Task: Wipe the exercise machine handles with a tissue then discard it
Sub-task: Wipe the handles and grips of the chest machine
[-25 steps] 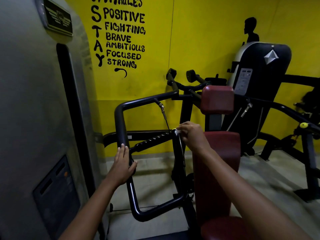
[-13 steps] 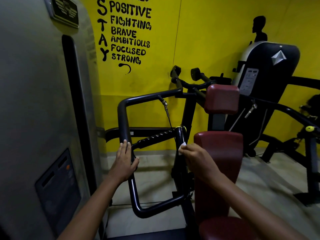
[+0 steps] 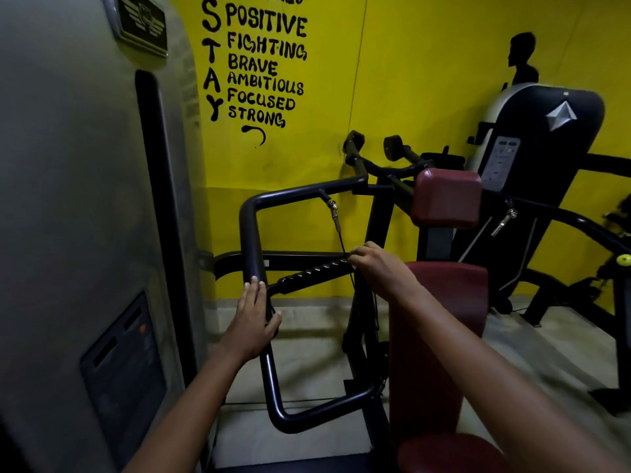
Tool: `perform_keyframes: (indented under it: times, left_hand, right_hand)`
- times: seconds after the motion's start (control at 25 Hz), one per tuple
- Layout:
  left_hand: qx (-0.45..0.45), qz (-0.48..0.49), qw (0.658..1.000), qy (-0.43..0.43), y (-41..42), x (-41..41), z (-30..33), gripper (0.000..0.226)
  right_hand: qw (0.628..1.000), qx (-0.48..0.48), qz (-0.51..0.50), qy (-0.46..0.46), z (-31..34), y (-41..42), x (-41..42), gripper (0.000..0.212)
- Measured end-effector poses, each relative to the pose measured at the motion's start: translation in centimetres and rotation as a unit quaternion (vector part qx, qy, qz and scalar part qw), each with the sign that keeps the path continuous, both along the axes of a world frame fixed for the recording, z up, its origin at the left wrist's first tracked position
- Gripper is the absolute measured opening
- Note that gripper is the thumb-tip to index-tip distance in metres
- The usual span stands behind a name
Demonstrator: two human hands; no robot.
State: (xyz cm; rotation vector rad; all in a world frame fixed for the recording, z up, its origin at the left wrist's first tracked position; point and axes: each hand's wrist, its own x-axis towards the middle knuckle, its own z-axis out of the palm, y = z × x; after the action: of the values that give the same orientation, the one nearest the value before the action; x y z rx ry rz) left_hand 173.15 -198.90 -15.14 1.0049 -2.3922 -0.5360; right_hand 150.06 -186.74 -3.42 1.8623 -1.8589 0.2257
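Left hand [image 3: 254, 319]: fingers straight and pressed together along the outer face of the black frame bar [image 3: 252, 247], thumb hooked round its inner side. Right hand [image 3: 379, 269]: fingers curled at the upper right end of the ribbed handle grip [image 3: 310, 273], where it meets the thin cable [image 3: 343, 245]. Tissue not visible; cannot tell whether it sits inside the right fist. Maroon chest pad [image 3: 457, 291] just right of the right wrist. Yellow wall [image 3: 426, 80] behind, lettered "STAY POSITIVE".
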Motion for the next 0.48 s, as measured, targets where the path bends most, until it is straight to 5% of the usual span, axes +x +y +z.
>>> perform_keyframes:
  times: [0.48]
  left_hand:
    - [0.001,0.002,1.000,0.002,0.1,0.1,0.1,0.073]
  right_hand:
    - [0.950,0.172,0.229,0.122,-3.9,4.0,1.8,0.014]
